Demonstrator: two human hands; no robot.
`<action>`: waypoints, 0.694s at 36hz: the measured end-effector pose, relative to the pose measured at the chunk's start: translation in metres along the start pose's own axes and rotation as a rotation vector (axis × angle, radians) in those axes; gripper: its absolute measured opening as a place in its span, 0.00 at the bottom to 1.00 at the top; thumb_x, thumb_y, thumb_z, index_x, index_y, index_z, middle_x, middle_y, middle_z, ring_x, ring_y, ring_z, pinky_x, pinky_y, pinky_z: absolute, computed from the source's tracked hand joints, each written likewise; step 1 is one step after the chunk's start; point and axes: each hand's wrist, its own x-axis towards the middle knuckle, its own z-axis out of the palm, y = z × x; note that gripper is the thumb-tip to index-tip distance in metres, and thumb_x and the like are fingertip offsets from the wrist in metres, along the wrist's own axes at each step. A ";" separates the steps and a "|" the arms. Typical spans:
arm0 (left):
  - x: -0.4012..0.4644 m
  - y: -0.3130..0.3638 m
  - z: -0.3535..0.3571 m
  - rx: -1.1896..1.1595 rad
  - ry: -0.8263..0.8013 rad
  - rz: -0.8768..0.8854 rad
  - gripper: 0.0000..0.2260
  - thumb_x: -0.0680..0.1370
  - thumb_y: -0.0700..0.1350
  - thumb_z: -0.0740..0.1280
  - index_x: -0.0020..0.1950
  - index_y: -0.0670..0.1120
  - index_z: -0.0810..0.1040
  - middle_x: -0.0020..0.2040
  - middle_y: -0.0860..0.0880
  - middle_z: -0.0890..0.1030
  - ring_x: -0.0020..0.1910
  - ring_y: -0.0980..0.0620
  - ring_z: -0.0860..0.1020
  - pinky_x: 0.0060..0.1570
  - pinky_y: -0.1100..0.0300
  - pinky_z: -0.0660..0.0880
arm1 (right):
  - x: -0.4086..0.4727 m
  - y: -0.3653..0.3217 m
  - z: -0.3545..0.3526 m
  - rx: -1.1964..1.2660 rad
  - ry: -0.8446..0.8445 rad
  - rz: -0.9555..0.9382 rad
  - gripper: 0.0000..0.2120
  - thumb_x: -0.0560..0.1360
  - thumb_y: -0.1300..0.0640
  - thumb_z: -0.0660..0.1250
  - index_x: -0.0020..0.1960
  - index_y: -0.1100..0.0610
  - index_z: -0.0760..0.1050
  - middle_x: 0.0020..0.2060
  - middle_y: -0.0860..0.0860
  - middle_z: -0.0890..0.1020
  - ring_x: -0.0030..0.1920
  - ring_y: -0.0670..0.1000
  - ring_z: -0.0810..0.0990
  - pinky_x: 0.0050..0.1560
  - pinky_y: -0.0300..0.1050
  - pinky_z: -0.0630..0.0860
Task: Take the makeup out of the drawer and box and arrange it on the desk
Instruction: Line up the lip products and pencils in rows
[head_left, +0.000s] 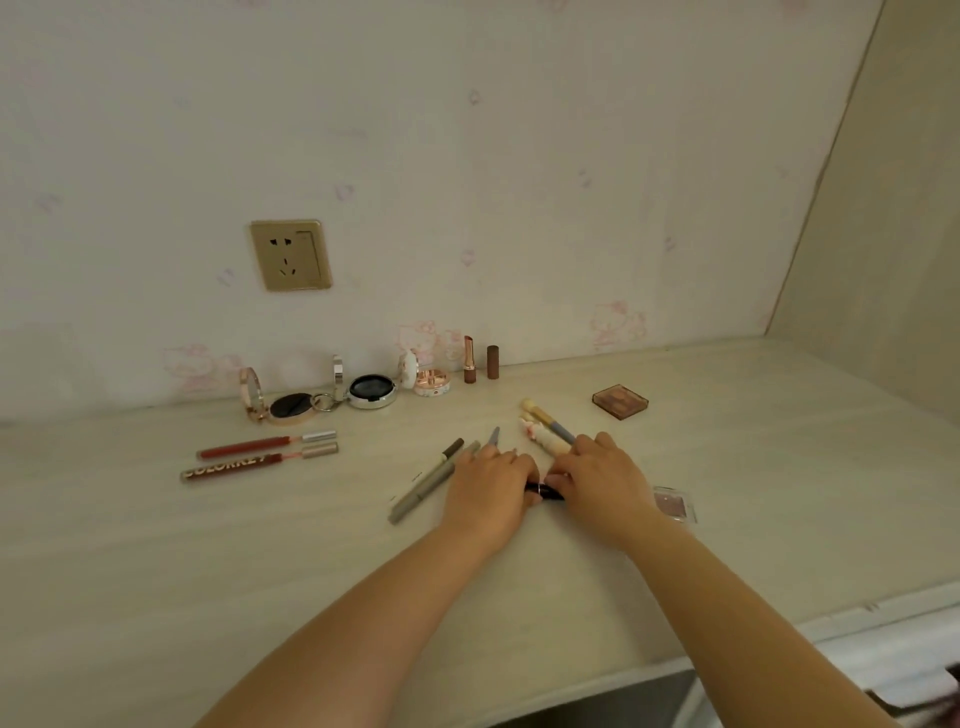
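Observation:
Both hands meet at the middle of the desk (208, 545). My left hand (488, 493) and my right hand (602, 483) hold a small dark tube (545, 491) between their fingertips, low over the desk top. Just left of my left hand lie two grey pens (426, 486). Cream and blue brushes (545, 428) lie beyond my right hand. A clear pink compact (675, 504) sits right of my right hand, a brown palette (620, 401) farther back.
Along the wall stand open compacts (291, 405) (370, 391) (428, 382) and two upright lipsticks (480, 359). Two red lip glosses (260, 454) lie at the left. A wall socket (291, 254) is above. A side wall closes the right; the desk's front edge (857, 610) runs lower right.

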 end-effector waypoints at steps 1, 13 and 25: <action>-0.003 -0.001 0.000 -0.006 0.017 -0.009 0.12 0.78 0.54 0.62 0.59 0.51 0.75 0.58 0.52 0.79 0.63 0.49 0.70 0.64 0.55 0.60 | -0.002 -0.001 0.000 -0.008 0.004 -0.003 0.16 0.80 0.47 0.54 0.61 0.47 0.76 0.59 0.50 0.74 0.60 0.53 0.67 0.57 0.45 0.68; -0.059 -0.033 -0.019 -0.398 0.337 -0.149 0.08 0.78 0.45 0.65 0.55 0.46 0.76 0.52 0.49 0.77 0.48 0.48 0.77 0.46 0.58 0.72 | -0.021 -0.067 -0.006 1.096 0.104 0.156 0.07 0.78 0.55 0.62 0.46 0.56 0.77 0.32 0.48 0.76 0.31 0.44 0.72 0.35 0.36 0.69; -0.078 -0.045 -0.011 -0.445 0.362 -0.250 0.10 0.76 0.49 0.68 0.56 0.48 0.78 0.49 0.49 0.80 0.46 0.50 0.78 0.44 0.57 0.73 | -0.032 -0.107 0.018 1.463 0.200 0.299 0.11 0.78 0.54 0.63 0.39 0.56 0.77 0.24 0.48 0.73 0.25 0.44 0.68 0.27 0.34 0.67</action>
